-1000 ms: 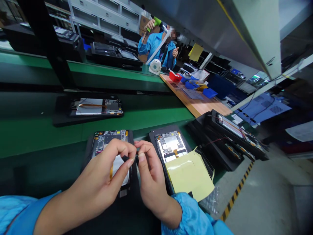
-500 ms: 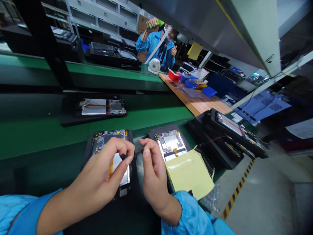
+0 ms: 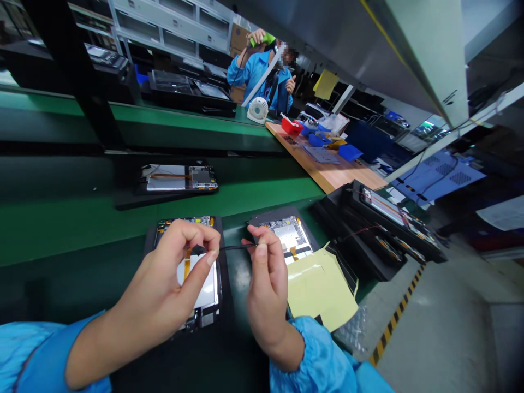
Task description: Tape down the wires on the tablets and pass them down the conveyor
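Note:
A thin black cable [image 3: 235, 247] stretches between my two hands. My left hand [image 3: 180, 273] pinches one end between thumb and forefinger, above an opened tablet [image 3: 207, 286] with its circuit board, white battery and orange ribbon showing. The other end is pinched by my right hand [image 3: 266, 284], beside a second opened tablet [image 3: 289, 236]. A yellow sheet [image 3: 321, 292] covers the lower part of that second tablet. What lies inside the pinched fingertips is mostly hidden.
Another opened tablet [image 3: 180, 178] lies on a black tray on the green bench [image 3: 249, 185]. Black trays with tablets [image 3: 380, 229] are stacked at right. Behind stand a wooden board [image 3: 323, 169], coloured bins [image 3: 291, 127], a small white fan [image 3: 258, 110] and a co-worker [image 3: 262, 71] in blue.
My hands have moved apart, and the black cable now shows stretched between them. The tablet on the far tray has shifted slightly right.

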Tool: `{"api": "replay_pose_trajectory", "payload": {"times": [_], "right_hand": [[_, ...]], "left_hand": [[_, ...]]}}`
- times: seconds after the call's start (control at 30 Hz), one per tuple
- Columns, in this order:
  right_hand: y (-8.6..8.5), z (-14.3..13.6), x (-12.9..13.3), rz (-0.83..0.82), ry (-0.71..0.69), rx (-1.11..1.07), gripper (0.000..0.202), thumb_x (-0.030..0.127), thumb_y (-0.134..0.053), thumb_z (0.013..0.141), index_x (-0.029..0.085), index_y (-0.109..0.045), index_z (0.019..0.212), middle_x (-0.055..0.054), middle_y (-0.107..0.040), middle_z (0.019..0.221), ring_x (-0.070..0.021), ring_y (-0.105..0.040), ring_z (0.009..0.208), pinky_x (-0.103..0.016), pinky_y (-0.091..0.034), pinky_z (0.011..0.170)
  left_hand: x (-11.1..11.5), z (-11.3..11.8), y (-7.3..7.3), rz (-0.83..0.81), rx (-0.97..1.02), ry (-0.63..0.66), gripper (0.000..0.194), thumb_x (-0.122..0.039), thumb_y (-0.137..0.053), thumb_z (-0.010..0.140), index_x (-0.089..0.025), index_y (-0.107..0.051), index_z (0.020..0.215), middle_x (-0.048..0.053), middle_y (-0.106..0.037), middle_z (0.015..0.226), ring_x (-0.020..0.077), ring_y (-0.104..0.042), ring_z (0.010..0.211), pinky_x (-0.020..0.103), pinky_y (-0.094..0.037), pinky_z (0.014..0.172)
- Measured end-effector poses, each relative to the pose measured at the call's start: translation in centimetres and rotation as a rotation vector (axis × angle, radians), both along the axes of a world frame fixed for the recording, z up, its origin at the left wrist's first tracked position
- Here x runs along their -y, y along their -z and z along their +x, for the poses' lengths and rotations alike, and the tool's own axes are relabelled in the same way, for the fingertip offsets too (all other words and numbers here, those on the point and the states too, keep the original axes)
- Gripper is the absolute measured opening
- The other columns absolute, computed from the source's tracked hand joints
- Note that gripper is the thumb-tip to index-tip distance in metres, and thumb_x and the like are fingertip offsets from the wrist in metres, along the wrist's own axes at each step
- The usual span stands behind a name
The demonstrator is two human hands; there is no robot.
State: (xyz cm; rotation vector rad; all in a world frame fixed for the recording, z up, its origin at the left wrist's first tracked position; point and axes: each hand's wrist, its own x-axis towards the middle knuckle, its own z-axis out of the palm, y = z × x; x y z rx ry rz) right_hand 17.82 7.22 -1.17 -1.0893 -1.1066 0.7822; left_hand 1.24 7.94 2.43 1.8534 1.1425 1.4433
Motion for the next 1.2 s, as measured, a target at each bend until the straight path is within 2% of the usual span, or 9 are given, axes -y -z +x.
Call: {"api": "replay_pose_trajectory", "payload": {"times": [0.2,0.4,0.53,0.67,0.77,0.87,1.0,1.1,1.2], "right_hand": [[-0.3,1.5,-0.9,-0.008,0.044,-0.019,0.033,0.059,-0.06,0.117,0.028,-0.071,0.118,-0.007,-0.07,0.127,-0.0263,-0.064,0.125,-0.047,-0.052,0.112],[-2.1,3.2,-1.4,-0.084,-0.234,0.155,0.019,0.045,-0.065,0.112,0.027,-0.068,0.108,-0.007,-0.069,0.12,-0.0262,-0.067,0.118,-0.041,-0.057,0.1],[-3.2,4.2,-1.1,-0.238,-0.416,0.235,0.014,0.039,-0.064,0.111,0.028,-0.068,0.119,-0.006,-0.07,0.122,-0.024,-0.068,0.114,-0.039,-0.057,0.099],[-4.7,4.6,0.9,-0.276,-0.469,0.29,0.018,0.033,-0.064,0.112,0.03,-0.063,0.13,-0.006,-0.07,0.125,-0.0212,-0.07,0.11,-0.036,-0.058,0.095],[-5.6,4.6,2.8,-0.245,-0.472,0.32,0.023,0.025,-0.064,0.112,0.031,-0.058,0.133,-0.003,-0.072,0.119,-0.0187,-0.071,0.105,-0.034,-0.059,0.094],[-4.9,4.8,4.1,-0.312,-0.494,0.333,0.022,0.023,-0.066,0.11,0.031,-0.057,0.128,0.001,-0.073,0.104,-0.0181,-0.071,0.096,-0.032,-0.057,0.087],[-2.0,5.1,4.4,-0.507,-0.558,0.346,0.012,0.03,-0.065,0.108,0.028,-0.057,0.117,0.003,-0.066,0.09,-0.0192,-0.067,0.086,-0.032,-0.051,0.074],[-0.2,4.9,4.3,-0.544,-0.559,0.3,0.014,0.035,-0.065,0.107,0.027,-0.056,0.113,0.004,-0.061,0.085,-0.0185,-0.062,0.078,-0.031,-0.048,0.07],[0.8,4.3,4.3,-0.48,-0.473,0.221,0.017,0.036,-0.067,0.106,0.027,-0.054,0.112,0.005,-0.062,0.084,-0.0174,-0.06,0.077,-0.031,-0.048,0.073]], "left_hand": [[-2.4,-1.3,0.2,-0.121,0.073,-0.132,0.021,-0.03,-0.066,0.099,-0.029,-0.045,0.099,0.0,-0.07,0.094,0.0194,-0.07,0.085,0.034,-0.054,0.074],[-5.9,-2.1,2.8,-0.233,0.029,0.098,0.029,-0.042,-0.066,0.097,-0.028,-0.044,0.11,0.001,-0.065,0.102,0.0216,-0.068,0.095,0.041,-0.056,0.089],[-7.3,-2.3,4.0,-0.323,0.03,0.233,0.041,-0.043,-0.068,0.087,-0.028,-0.04,0.114,0.001,-0.062,0.103,0.0205,-0.068,0.09,0.039,-0.056,0.083],[-7.6,-2.3,4.2,-0.354,-0.024,0.302,0.053,-0.038,-0.072,0.079,-0.028,-0.041,0.121,0.001,-0.063,0.105,0.0226,-0.067,0.092,0.042,-0.056,0.086],[-7.4,-2.2,4.4,-0.366,-0.082,0.332,0.07,-0.038,-0.076,0.077,-0.028,-0.042,0.138,0.003,-0.064,0.109,0.0259,-0.066,0.1,0.047,-0.054,0.097],[-7.1,-1.9,4.6,-0.339,-0.263,0.383,0.089,-0.044,-0.074,0.082,-0.024,-0.037,0.16,0.01,-0.066,0.124,0.033,-0.065,0.118,0.053,-0.051,0.109],[-6.6,-0.9,5.6,-0.288,-0.58,0.395,0.106,-0.056,-0.072,0.087,-0.013,-0.03,0.174,0.02,-0.063,0.144,0.0417,-0.057,0.136,0.058,-0.045,0.122],[-6.3,-0.2,6.6,-0.289,-0.729,0.386,0.109,-0.055,-0.07,0.089,-0.008,-0.026,0.178,0.025,-0.06,0.153,0.0463,-0.05,0.146,0.063,-0.036,0.13],[-6.4,-0.2,7.4,-0.301,-0.755,0.421,0.1,-0.046,-0.065,0.092,-0.008,-0.03,0.178,0.026,-0.06,0.155,0.0471,-0.048,0.15,0.063,-0.033,0.132]]}}
